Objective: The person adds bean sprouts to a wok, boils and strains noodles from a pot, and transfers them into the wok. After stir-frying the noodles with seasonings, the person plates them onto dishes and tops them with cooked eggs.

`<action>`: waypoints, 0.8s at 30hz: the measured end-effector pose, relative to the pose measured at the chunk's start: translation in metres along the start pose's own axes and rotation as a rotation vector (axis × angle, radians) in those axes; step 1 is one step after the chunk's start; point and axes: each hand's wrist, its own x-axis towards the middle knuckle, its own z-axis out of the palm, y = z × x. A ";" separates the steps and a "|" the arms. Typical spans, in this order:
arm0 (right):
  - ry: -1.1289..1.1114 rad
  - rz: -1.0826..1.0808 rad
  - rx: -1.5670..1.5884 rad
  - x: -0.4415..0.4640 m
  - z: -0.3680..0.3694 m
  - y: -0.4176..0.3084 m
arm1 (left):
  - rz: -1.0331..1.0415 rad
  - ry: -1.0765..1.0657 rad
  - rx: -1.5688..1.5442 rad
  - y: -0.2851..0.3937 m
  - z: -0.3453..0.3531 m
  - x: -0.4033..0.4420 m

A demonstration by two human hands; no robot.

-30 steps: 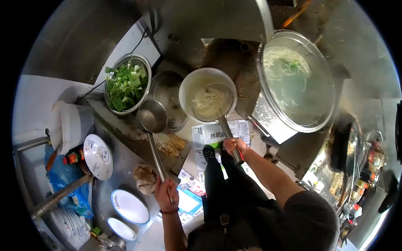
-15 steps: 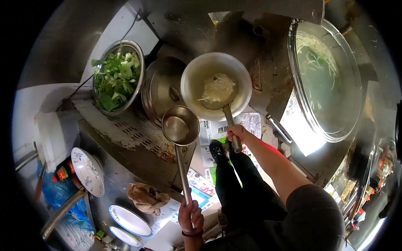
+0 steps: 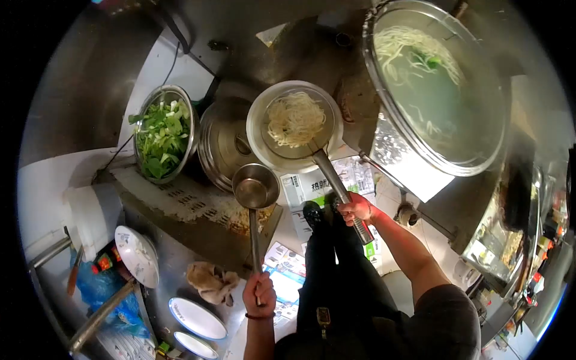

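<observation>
My left hand (image 3: 260, 294) is closed round the handle of a metal ladle (image 3: 256, 186), whose deep round cup looks empty. In my right hand (image 3: 356, 209) is the thick metal handle of a strainer (image 3: 327, 168). Pale noodles (image 3: 296, 119) lie in the strainer, which is over a white pot (image 3: 258, 144). A large pot (image 3: 441, 161) at the upper right holds cloudy water with more noodles and a bit of green.
Cut greens (image 3: 163, 135) fill a metal bowl at the left, beside a round metal lid (image 3: 219, 141). Lower left are a patterned bowl (image 3: 137, 257), oval dishes (image 3: 198, 318), a brown cloth (image 3: 212, 283) and a blue bag (image 3: 108, 297). Seasoning containers stand at the right.
The strainer with the noodles has risen within the white pot, and its noodles show more clearly. The ladle stays close to the pot's lower left. The camera view has shifted.
</observation>
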 end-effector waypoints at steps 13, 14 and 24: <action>-0.117 -0.074 0.119 -0.155 0.126 0.026 | -0.345 -0.367 -0.156 0.010 0.011 0.057; -0.110 -0.090 0.120 -0.168 0.134 0.028 | -0.360 -0.374 -0.149 0.008 0.021 0.055; -0.316 -0.162 0.351 -0.343 0.161 0.030 | -0.552 -0.535 0.187 -0.020 0.115 -0.052</action>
